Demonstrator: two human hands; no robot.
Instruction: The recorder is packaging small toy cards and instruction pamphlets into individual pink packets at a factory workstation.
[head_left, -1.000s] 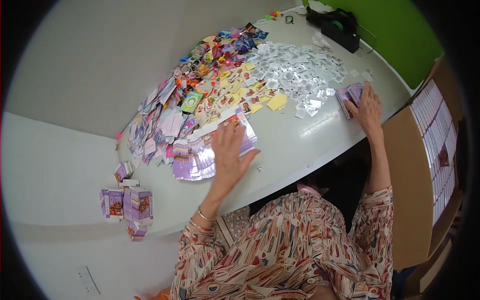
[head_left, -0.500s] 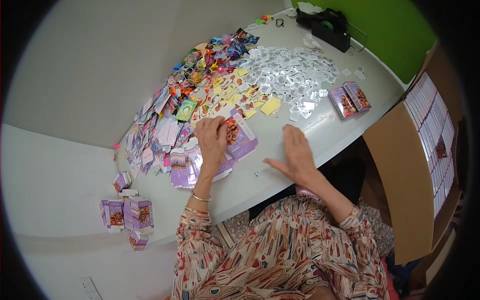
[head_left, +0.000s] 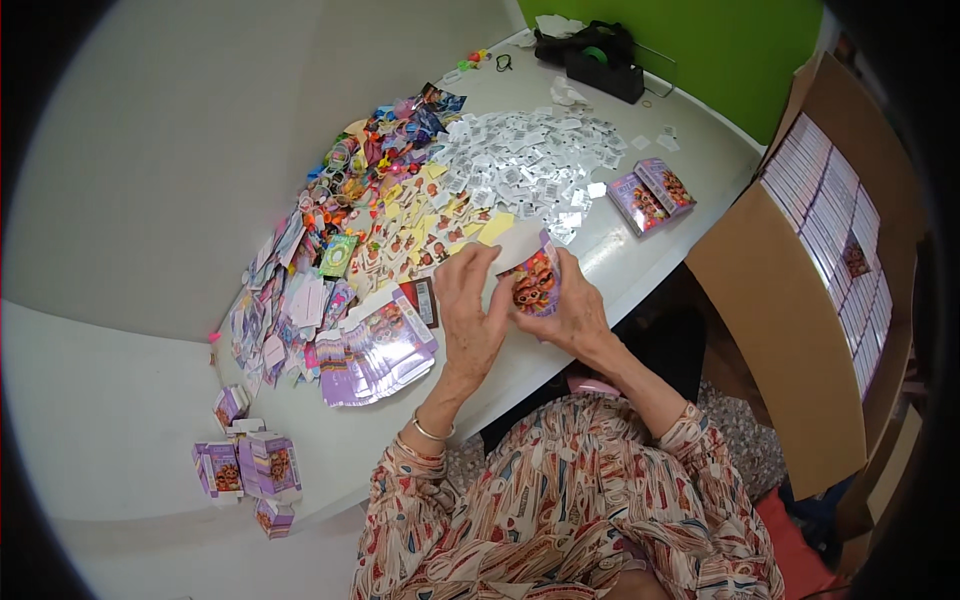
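Pale curved tabletop [head_left: 640,270], strewn.
Open cardboard carton [head_left: 800,300] at right, packed with rows of purple boxes.
Heap of coloured toys and cards [head_left: 370,215] beside a spread of silver sachets [head_left: 530,175].
Fan of flat purple box blanks [head_left: 375,350] just left of the hands.
Two finished boxes [head_left: 652,193] near the far edge.
Small purple box [head_left: 533,275], raised just above the tabletop, pinched between left hand [head_left: 470,305] and right hand [head_left: 570,310], both closed on it.
Risk, as judged: thin flap creasing or tearing if pressed askew.
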